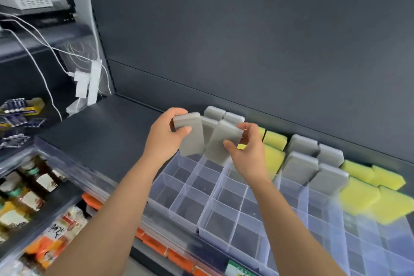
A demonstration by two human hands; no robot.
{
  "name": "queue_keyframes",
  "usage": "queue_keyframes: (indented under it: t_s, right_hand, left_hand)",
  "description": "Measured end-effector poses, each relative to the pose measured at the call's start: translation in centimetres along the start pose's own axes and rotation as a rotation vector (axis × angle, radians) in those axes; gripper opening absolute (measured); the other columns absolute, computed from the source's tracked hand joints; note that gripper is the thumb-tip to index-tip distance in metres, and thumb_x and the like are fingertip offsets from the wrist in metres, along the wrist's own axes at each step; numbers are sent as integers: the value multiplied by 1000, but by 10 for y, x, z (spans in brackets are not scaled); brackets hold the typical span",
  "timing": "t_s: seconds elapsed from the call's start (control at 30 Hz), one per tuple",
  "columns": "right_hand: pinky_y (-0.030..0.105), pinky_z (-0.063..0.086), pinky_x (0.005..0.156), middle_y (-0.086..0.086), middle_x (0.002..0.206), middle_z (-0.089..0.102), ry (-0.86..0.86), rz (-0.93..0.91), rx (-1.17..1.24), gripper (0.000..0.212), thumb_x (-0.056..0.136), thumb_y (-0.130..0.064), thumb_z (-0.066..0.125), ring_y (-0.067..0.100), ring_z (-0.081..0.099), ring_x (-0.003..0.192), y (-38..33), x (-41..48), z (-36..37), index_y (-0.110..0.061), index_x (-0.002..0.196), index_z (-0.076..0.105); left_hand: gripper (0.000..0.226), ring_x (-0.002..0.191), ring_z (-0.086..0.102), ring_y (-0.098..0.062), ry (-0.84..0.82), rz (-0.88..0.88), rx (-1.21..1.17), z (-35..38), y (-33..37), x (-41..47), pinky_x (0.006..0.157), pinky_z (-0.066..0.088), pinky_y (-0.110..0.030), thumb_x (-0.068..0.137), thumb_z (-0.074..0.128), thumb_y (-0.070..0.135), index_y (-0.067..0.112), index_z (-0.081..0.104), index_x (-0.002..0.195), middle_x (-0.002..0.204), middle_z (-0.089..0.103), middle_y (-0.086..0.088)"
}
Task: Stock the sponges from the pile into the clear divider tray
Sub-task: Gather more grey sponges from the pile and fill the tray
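White cables (52, 47) and power strip (95, 80) at far left, bottles (46, 182) (labels blurred) lower down.

Front tray cells (197, 206) open; back rows sponge-filled (302, 166).

Bare left hand (165, 139), bare right hand (248, 157), forearms (107, 208) uncovered along their whole visible length, slim wrists

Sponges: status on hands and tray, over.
Left hand grips grey sponge; right hand grips second sponge. Both above back of tray. Nothing blocking.
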State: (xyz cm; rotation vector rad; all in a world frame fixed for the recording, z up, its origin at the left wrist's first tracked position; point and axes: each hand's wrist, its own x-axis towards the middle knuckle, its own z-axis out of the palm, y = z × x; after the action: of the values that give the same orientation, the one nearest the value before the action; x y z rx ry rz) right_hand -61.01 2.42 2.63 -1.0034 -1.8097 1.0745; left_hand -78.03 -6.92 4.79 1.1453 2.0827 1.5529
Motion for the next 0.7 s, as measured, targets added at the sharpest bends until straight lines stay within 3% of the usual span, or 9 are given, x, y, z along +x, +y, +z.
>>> queue_keyframes:
  t_s: [0.17,0.37,0.6,0.7]
  right_hand:
    - [25,44,70,-12,90,51,14,33,-198,41,82,-12,68,15,52,85,11,-1,20,-26,110,43]
    - [32,50,79,-6,109,56,32,18,-388,38,81,-14,68,16,55,96,27,-3,34,-23,111,47]
    - [36,51,79,-5,110,55,32,-13,-501,37,81,-18,69,16,54,96,33,-5,37,-23,110,48]
    - [35,51,79,-4,115,54,21,-22,-520,42,83,-17,67,17,54,95,32,-6,36,-22,119,47]
  left_hand:
    - [31,86,53,-5,-112,23,34,-6,-13,18,74,44,-24,86,63,13,30,56,110,98,54,19]
    - [31,90,55,-9,-231,65,44,-6,-25,34,70,43,-22,86,62,15,34,56,110,104,57,13]
    - [33,85,55,-15,-364,166,114,-4,-31,41,74,46,-28,87,60,16,34,54,113,106,56,13]
    - [32,74,50,-6,-401,214,152,-3,-31,45,68,41,-23,88,59,16,33,53,114,106,53,16]
